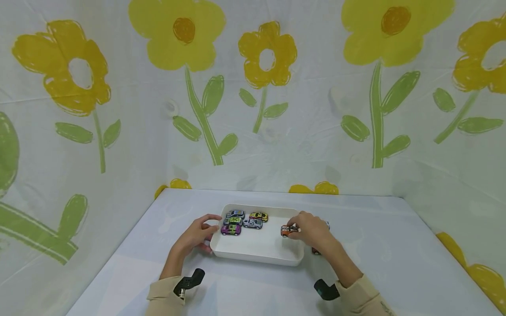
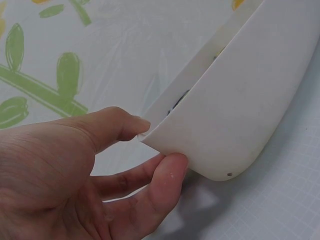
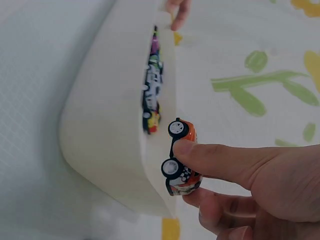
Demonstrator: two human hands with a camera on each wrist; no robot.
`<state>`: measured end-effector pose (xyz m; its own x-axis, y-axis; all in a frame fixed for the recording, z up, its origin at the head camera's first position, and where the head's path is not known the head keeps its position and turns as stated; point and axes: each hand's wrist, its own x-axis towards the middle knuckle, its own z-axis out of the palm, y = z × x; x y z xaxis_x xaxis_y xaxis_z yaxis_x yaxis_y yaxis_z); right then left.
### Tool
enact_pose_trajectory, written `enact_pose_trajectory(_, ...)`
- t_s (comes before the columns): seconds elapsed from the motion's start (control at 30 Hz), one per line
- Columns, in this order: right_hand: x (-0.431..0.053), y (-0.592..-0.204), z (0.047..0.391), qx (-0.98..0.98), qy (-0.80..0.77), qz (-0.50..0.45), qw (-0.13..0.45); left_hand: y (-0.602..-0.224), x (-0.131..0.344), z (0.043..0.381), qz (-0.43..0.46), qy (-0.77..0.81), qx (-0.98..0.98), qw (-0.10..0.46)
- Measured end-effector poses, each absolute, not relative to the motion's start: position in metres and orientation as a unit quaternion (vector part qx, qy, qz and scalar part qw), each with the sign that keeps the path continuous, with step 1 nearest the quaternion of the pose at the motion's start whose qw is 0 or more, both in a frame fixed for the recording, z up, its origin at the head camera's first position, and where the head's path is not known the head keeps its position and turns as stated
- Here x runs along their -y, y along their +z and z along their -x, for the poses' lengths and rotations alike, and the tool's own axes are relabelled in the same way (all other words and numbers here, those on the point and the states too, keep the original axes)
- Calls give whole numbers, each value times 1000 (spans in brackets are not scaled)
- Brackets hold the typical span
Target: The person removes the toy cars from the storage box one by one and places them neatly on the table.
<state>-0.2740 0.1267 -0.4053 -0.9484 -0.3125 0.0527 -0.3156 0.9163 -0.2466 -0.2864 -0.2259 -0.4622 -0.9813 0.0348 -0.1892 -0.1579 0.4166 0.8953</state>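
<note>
A white tray (image 1: 257,256) stands on the table. My left hand (image 1: 194,235) grips its left end; in the left wrist view the thumb (image 2: 131,127) lies at the rim and a fingertip presses the wall from below. Above the tray's right side my right hand (image 1: 312,230) pinches an orange toy car (image 3: 186,150) between thumb and fingers, its wheels showing in the right wrist view. At the tray's left sit several toy cars: a purple one (image 1: 231,230), a green one (image 1: 233,220), a blue one (image 1: 236,213), a yellow one (image 1: 259,216) and a white one (image 1: 253,224).
To the right of the tray, a dark toy car (image 1: 315,251) and another toy car (image 1: 327,224) lie partly hidden behind my right hand and arm. A pale cloth covers the table (image 1: 379,245). Flower-printed curtains (image 1: 300,145) enclose it at the back and sides.
</note>
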Motion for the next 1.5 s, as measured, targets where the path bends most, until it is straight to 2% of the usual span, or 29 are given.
enact_pose_trajectory(0.47, -171, -395, 276, 979, 157, -127, 21, -464, 226, 287, 34, 539, -837, 88)
enact_pose_trajectory(1.1, -219, -403, 281, 982, 169, -82, 33, -464, 227, 287, 30, 549, -830, 92)
enact_pose_trajectory(1.5, -243, -417, 293, 984, 160, -76, 18, -460, 226, 286, 35, 542, -834, 94)
